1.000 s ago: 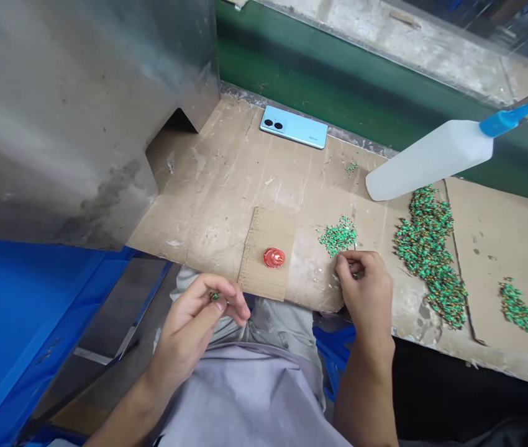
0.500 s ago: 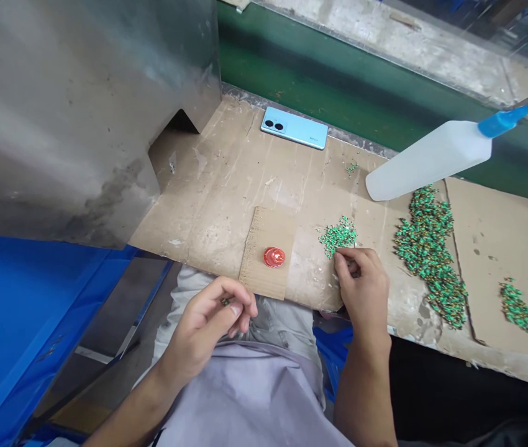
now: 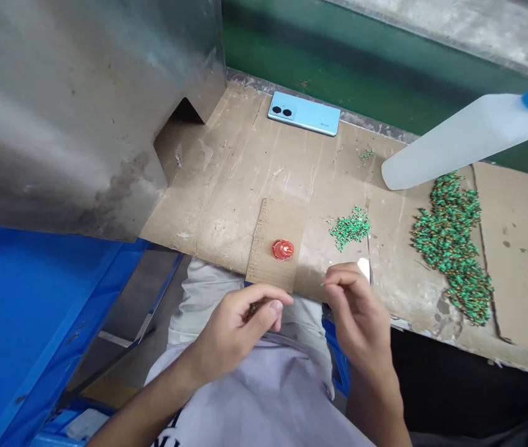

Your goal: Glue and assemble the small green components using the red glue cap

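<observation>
a cardboard-covered bench (image 3: 227, 186) runs across the frame, below a steel housing (image 3: 68, 112) at upper left. at lower centre, the left hand (image 3: 233, 332) is curled nearly shut, pinching a small green component (image 3: 253, 307) between thumb and fingers. the right hand (image 3: 357, 316), at lower right, has its fingers curled toward the thumb; whether it holds anything i cannot tell. just above lie a red round cap (image 3: 282, 249) on a cardboard square (image 3: 264, 248) and a small scatter of green components (image 3: 350, 228). farther right stretches a long heap of green components (image 3: 450, 245). a pale blue phone (image 3: 304, 113) lies at upper centre.
</observation>
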`<state>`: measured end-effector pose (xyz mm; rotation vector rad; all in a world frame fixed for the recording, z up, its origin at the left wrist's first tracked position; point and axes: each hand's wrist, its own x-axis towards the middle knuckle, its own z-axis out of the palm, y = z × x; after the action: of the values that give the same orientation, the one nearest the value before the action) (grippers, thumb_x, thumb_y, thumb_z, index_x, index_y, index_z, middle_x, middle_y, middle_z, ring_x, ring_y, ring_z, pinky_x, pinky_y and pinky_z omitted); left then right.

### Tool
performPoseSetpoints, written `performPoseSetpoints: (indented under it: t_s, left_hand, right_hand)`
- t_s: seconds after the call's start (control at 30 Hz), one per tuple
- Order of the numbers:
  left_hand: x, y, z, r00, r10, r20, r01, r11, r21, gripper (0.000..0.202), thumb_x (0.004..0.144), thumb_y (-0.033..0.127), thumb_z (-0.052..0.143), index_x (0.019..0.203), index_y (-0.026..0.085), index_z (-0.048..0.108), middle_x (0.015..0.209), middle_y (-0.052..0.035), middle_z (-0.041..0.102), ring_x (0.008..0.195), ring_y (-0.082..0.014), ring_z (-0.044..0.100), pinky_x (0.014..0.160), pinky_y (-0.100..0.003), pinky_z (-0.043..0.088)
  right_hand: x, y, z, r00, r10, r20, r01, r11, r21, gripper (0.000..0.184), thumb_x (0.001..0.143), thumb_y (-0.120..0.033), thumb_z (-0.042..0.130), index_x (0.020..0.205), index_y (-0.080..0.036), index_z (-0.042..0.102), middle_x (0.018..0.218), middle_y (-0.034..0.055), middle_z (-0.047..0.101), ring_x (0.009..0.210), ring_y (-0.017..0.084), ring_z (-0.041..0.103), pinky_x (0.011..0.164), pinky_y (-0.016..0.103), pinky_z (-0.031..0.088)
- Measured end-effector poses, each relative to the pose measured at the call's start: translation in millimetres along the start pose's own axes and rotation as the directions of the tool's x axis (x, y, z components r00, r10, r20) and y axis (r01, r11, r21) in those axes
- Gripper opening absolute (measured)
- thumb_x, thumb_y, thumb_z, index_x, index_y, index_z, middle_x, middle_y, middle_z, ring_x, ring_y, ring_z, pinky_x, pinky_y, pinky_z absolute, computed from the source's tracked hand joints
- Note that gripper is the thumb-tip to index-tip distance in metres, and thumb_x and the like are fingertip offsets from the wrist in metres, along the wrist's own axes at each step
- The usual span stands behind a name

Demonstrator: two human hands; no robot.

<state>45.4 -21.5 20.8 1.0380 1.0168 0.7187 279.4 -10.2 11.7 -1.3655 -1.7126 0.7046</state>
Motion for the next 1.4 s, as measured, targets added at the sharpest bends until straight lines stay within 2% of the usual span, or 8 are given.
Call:
performPoseSetpoints:
  t_s: [0.03,0.1,0.2,0.3,0.53,0.97,1.23,1.4]
  left_hand:
    - [1.1,1.7,1.8,1.0,0.002,0.01,-0.002,0.999,0.047,0.027,0.111,0.04,0.06,0.113,0.021,0.079,0.082,-0.0006,0.072,0.075,-0.0152,0.065,0.07,-0.026,0.049]
    - [1.8,5.0,2.8,0.999,0.039,0.019,-0.042,0.989,0.141,0.028,0.112,0.039,0.058,0.105,0.019,0.077,0.082,-0.0004,0.072,0.076,-0.0153,0.065,0.072,-0.027,0.049]
    - [-0.2,10.1,-1.0,0.995,0.1,0.006,-0.099,0.966,0.24,0.033,0.113,0.035,0.053,0.088,0.019,0.069,0.077,0.0007,0.068,0.072,-0.0142,0.062,0.071,-0.027,0.046]
    - [-2.4,13.0,-6.1,0.996,0.09,-0.02,-0.083,0.968,0.237,0.032,0.11,0.032,0.054,0.083,0.019,0.066,0.07,0.0025,0.062,0.066,-0.0132,0.057,0.065,-0.026,0.043]
    - [-1.6,7.2,-8.4,0.989,0.117,-0.087,-0.105,0.985,0.137,0.032,0.105,0.034,0.056,0.076,0.02,0.057,0.065,0.0052,0.047,0.059,-0.0121,0.041,0.059,-0.027,0.036]
    - [-0.8,1.6,-12.6,0.993,0.099,-0.069,-0.085,0.98,0.18,0.036,0.106,0.039,0.056,0.075,0.021,0.053,0.067,0.0034,0.047,0.063,-0.0136,0.044,0.06,-0.027,0.035]
    - [2.5,0.0,-14.6,0.987,0.121,-0.107,-0.1,0.978,0.184,0.039,0.102,0.041,0.058,0.07,0.021,0.049,0.063,0.0045,0.039,0.058,-0.0127,0.036,0.055,-0.028,0.03]
    - [3.8,0.8,-14.6,0.986,0.131,-0.102,-0.111,0.978,0.176,0.036,0.101,0.036,0.06,0.07,0.021,0.051,0.062,0.0047,0.041,0.058,-0.0123,0.038,0.055,-0.027,0.03]
  right_hand:
    - [-2.5,-8.3,6.3,0.997,-0.033,0.067,0.027,0.997,0.077,0.013,0.111,-0.016,0.059,0.106,-0.026,0.066,0.095,0.0021,0.065,0.087,0.019,0.066,0.076,0.031,0.055]
    - [-5.0,-19.4,18.6,0.987,-0.107,0.123,0.089,0.986,0.144,0.016,0.108,-0.011,0.061,0.109,-0.025,0.067,0.097,0.002,0.066,0.087,0.018,0.067,0.075,0.029,0.057]
    - [-3.9,-24.7,30.8,0.972,-0.217,0.095,0.203,0.97,0.135,0.024,0.105,-0.003,0.062,0.114,-0.024,0.069,0.1,0.0042,0.07,0.088,0.019,0.072,0.076,0.029,0.061]
    - [-0.7,-24.2,33.9,0.954,-0.276,0.119,0.256,0.953,0.162,0.026,0.104,-0.003,0.064,0.119,-0.023,0.071,0.101,0.0064,0.074,0.09,0.021,0.075,0.077,0.031,0.065]
    - [-1.3,-27.7,38.8,0.953,-0.284,0.107,0.257,0.942,0.213,0.026,0.101,-0.002,0.07,0.116,-0.023,0.07,0.098,0.0065,0.078,0.087,0.02,0.078,0.076,0.031,0.067]
    - [-0.7,-30.6,45.1,0.911,-0.401,0.093,0.405,0.914,-0.022,0.022,0.1,-0.004,0.068,0.112,-0.023,0.069,0.09,0.0074,0.081,0.071,0.02,0.075,0.061,0.031,0.062]
    - [1.3,-30.2,48.3,0.924,-0.378,0.065,0.378,0.926,0.011,0.026,0.1,-0.003,0.067,0.114,-0.024,0.069,0.09,0.0052,0.08,0.07,0.019,0.076,0.062,0.03,0.063]
    - [4.3,-30.7,47.2,0.936,-0.32,0.148,0.311,0.947,0.082,0.023,0.101,-0.003,0.062,0.11,-0.023,0.066,0.088,0.0043,0.077,0.072,0.018,0.074,0.06,0.028,0.059]
